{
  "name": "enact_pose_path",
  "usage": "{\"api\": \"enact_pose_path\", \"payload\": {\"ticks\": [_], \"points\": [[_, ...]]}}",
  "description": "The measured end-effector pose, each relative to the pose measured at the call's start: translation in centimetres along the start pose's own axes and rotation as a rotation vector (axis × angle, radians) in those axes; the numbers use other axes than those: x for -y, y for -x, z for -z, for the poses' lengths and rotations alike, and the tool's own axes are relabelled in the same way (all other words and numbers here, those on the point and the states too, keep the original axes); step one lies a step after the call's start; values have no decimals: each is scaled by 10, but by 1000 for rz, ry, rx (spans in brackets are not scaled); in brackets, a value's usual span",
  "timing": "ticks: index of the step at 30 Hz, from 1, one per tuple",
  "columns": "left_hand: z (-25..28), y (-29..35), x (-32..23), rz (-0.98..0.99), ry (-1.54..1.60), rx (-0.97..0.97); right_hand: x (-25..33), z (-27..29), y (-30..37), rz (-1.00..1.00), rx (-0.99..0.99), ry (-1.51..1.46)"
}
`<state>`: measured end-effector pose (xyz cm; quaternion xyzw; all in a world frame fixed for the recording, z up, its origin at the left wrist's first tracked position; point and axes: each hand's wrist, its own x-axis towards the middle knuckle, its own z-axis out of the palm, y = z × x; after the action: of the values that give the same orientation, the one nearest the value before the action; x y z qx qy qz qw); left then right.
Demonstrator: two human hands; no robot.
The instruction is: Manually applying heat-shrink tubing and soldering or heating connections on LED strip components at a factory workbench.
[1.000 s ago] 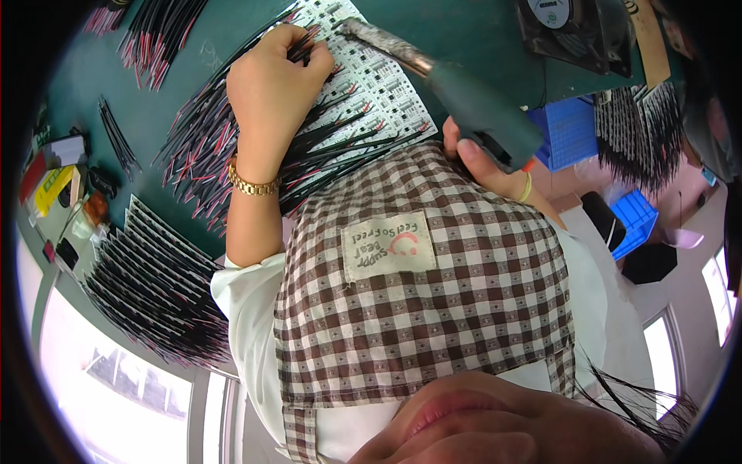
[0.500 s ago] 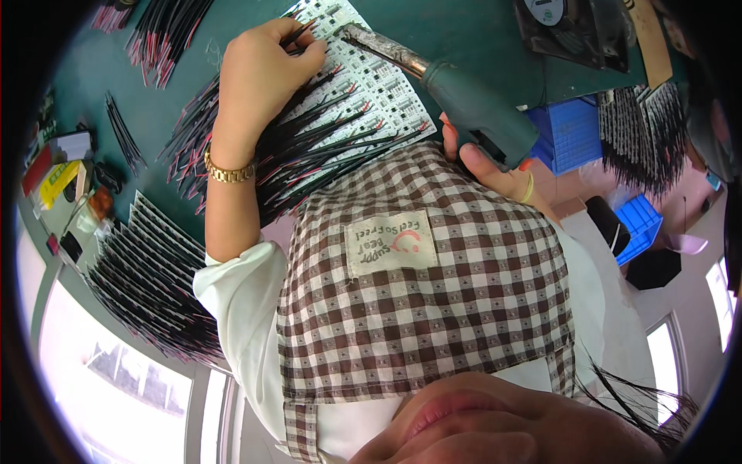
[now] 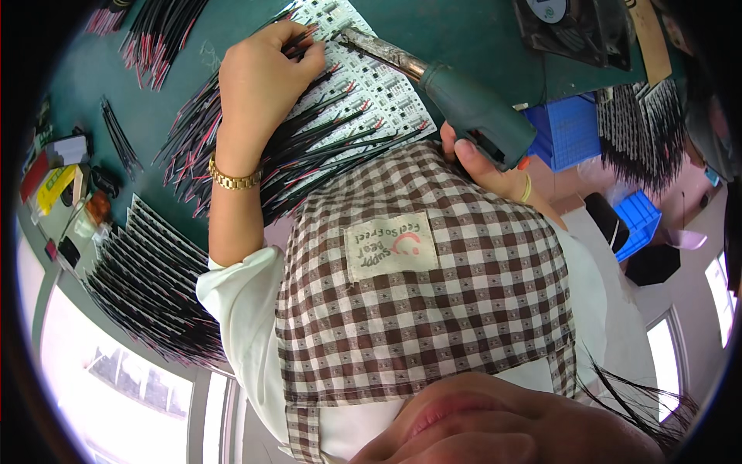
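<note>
My left hand is pinched around a thin black wire, whose end lies over the white circuit board panel. Rows of black and red wires run from the panel toward the left, under my left wrist. In my right hand is a soldering iron with a thick green handle, partly hiding my fingers. Its dark, crusted metal tip reaches the panel just right of my left fingertips. Whether the tip touches a wire is too small to tell.
Bundles of black and red wires lie at the back left, with a smaller bunch nearer. Stacked wired boards stand at the left and more at the right. A fan and a blue crate are on the right.
Both hands and the soldering iron hold nearly the same place. My left forearm has shifted very slightly; my left hand keeps its pinch on the wire.
</note>
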<state>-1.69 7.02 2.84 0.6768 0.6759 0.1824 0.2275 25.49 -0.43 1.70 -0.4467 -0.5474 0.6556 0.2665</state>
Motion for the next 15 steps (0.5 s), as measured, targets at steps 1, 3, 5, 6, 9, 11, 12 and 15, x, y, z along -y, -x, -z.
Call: {"api": "enact_pose_path", "payload": {"ticks": [1, 3, 5, 6, 9, 11, 12, 15], "points": [[1, 0, 0, 9, -11, 15, -1, -1, 0, 7, 2, 46], [1, 1, 2, 18, -22, 29, -5, -3, 1, 14, 4, 91], [0, 2, 6, -4, -21, 9, -17, -7, 4, 47, -39, -44], [-1, 2, 8, -6, -21, 9, -21, -7, 4, 49, -40, -43], [-1, 0, 13, -11, -14, 14, -23, -7, 4, 61, -54, -233], [1, -2, 15, -59, -29, 13, -18, -12, 0, 95, -105, -491], [5, -2, 13, -60, -30, 12, -17, -14, -1, 101, -97, -496], [22, 0, 10, -117, -24, -2, -9, -11, -6, 172, -60, -466]]}}
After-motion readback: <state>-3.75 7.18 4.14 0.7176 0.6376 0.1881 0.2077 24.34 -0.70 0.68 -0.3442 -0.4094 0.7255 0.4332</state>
